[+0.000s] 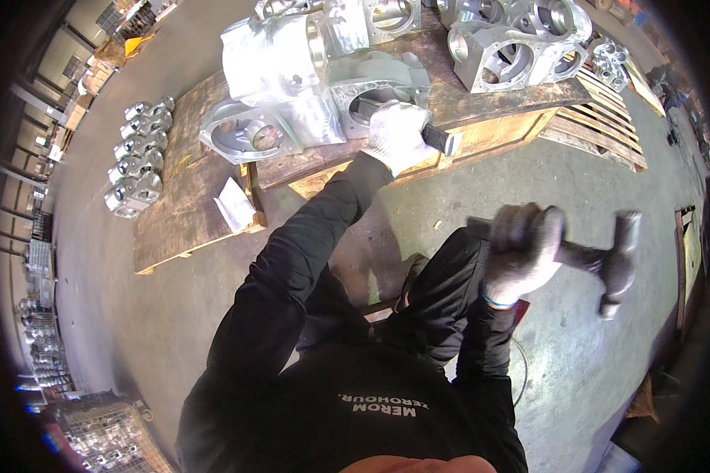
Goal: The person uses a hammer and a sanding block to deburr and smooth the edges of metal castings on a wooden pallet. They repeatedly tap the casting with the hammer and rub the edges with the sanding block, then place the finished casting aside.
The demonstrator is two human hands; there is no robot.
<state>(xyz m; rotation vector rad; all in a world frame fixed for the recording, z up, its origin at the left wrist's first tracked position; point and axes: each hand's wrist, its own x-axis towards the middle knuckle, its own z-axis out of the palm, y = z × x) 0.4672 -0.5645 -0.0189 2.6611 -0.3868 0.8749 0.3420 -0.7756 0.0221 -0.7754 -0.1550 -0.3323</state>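
Observation:
My right hand [525,251], in a white knit glove, is wrapped round the dark handle of a hammer [622,264]. The hammer is raised over the floor at the right, its head smeared a little by motion. My left hand [397,135], gloved too, is closed on a short dark metal bar, perhaps a chisel [440,141]. One flat, shiny end of the bar sticks out to the right of the fist; its other end is hidden. This hand is at the near edge of a silvery metal casting [386,71] with a large round opening.
More castings [272,59] crowd the wooden bench [308,163], with others [521,47] at its far right. A row of smaller castings [138,158] is at the left. A slatted wooden pallet [599,126] lies beyond the bench on the right. A thin cable [525,363] runs beside my right leg.

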